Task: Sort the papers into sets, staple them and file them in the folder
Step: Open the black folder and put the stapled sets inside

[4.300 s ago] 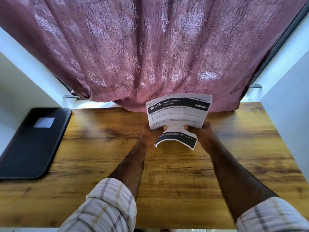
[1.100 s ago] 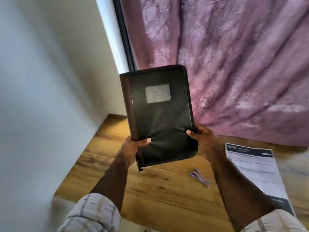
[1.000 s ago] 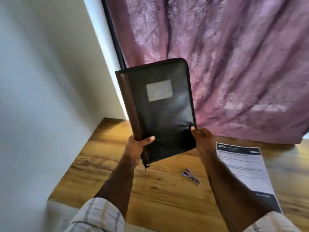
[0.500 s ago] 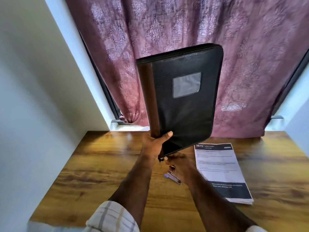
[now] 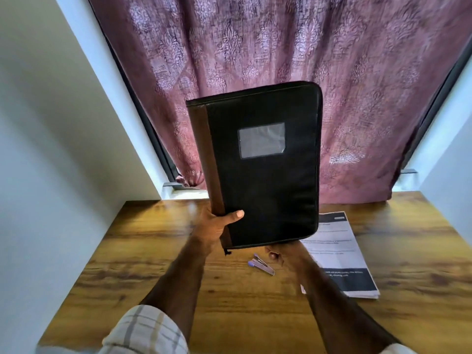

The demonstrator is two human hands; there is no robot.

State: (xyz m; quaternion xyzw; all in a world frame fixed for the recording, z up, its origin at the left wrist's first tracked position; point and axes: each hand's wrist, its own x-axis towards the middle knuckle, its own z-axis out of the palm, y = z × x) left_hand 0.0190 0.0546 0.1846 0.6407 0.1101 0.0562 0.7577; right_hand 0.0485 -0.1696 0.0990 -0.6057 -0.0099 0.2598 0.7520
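A black zip folder (image 5: 265, 180) with a brown spine strip and a clear label window is held upright above the wooden desk (image 5: 153, 251). My left hand (image 5: 217, 226) grips its lower left corner at the spine, thumb across the front. At the folder's bottom edge, my right hand (image 5: 279, 254) has its fingers curled at the lower rim; its thumb is hidden behind the folder. A stack of printed papers (image 5: 342, 256) lies flat on the desk to the right. A small purple stapler (image 5: 261, 264) lies on the desk just below the folder.
A maroon patterned curtain (image 5: 332, 72) hangs behind the desk. White walls close in on the left (image 5: 51, 149) and right (image 5: 449, 154). Bare desk surface shows on the left half and along the near edge.
Earlier I held the papers with both hands; now they lie on the desk and the folder is lifted upright. My right hand has shifted from the folder's right edge to beneath its bottom edge.
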